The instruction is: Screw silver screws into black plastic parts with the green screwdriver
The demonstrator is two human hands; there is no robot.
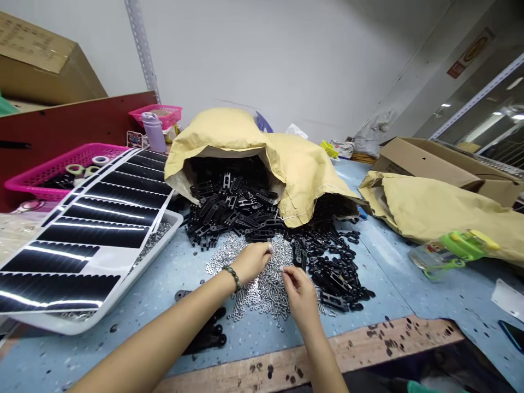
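Observation:
My left hand (252, 262), with a beaded bracelet at the wrist, is over the heap of small metal screws (272, 292). Its fingers are drawn together, and whatever they hold is hidden. Just to the right, my right hand (301, 295) has thumb and forefinger pinched at the edge of the same heap; a tiny thing at the tips is too small to name. Small metal nuts (223, 254) spread left of the screws. Black slotted plastic parts (241, 213) spill from a yellow paper sack (225, 128) behind my hands. Smaller black parts (335, 267) lie to the right.
At left, black sticker sheets (118, 191) rest over a white tray (98, 316) of metal pieces, near a pink basket (102, 150). Black parts (210, 333) lie beneath my left forearm. Rightward are a flat yellow sack (450, 204), a green-lidded bottle (454, 251) and a cardboard box (434, 164).

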